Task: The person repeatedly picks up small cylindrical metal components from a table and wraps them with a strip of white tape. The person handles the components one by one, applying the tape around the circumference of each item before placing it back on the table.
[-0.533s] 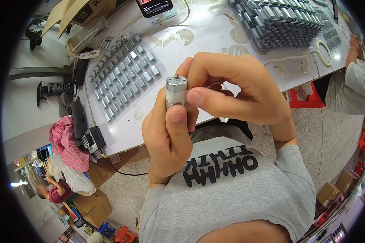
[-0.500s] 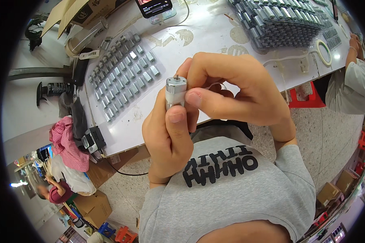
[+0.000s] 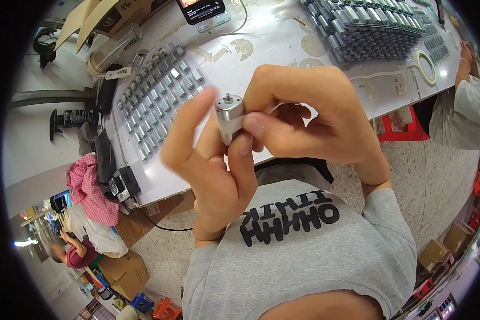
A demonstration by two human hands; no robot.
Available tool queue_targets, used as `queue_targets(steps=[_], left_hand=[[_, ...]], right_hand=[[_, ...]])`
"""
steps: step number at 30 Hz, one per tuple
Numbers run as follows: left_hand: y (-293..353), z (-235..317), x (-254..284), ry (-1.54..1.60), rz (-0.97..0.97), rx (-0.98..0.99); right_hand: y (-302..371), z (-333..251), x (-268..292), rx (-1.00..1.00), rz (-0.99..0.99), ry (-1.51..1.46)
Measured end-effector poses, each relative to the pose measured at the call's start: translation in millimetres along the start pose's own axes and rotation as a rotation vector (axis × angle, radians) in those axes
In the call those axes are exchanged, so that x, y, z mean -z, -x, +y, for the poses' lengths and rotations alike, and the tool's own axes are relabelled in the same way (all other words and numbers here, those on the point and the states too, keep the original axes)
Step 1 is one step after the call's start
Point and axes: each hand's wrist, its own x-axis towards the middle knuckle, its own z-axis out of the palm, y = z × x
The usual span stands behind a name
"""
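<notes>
Head view: a small silver motor (image 3: 229,118) is up in front of my chest, above the near edge of the table, nearly upright with its shaft pointing up. My left hand (image 3: 213,184) has it from below, the thumb tip close against its lower end, while the left forefinger (image 3: 182,133) is lifted well away from it and blurred. My right hand (image 3: 328,130) is curled narrow, thumb tip pressed to the motor's right side; what its other fingertips do behind there I cannot tell.

Beyond my hands, on the white table (image 3: 274,48), rows of silver motors (image 3: 155,94) lie to the left, and a taller stack of motors (image 3: 376,45) stands at the upper right, a roll of tape (image 3: 432,74) near it. A phone (image 3: 200,9) is at the far side, with an open cardboard box (image 3: 114,17) to its left. A black device (image 3: 124,184) sits by the table's left corner, next to a pink checked cloth (image 3: 93,197).

To my right are a red stool (image 3: 402,129) and a person in a pale shirt (image 3: 458,120); another person in dark red (image 3: 81,255) is far off to the left.
</notes>
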Motion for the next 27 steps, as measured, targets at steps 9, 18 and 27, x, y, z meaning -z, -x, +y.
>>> queue_targets(steps=[9,18,27], left_hand=[[3,7,-4,0.314,0.059,0.197],[1,9,-15,0.452,0.142,0.368],[-3,5,-5,0.104,0.109,0.239]], right_hand=[[1,-2,0,-0.233,-0.060,-0.337],[2,2,-4,-0.131,-0.015,-0.262],[2,3,4,-0.114,-0.050,-0.142]])
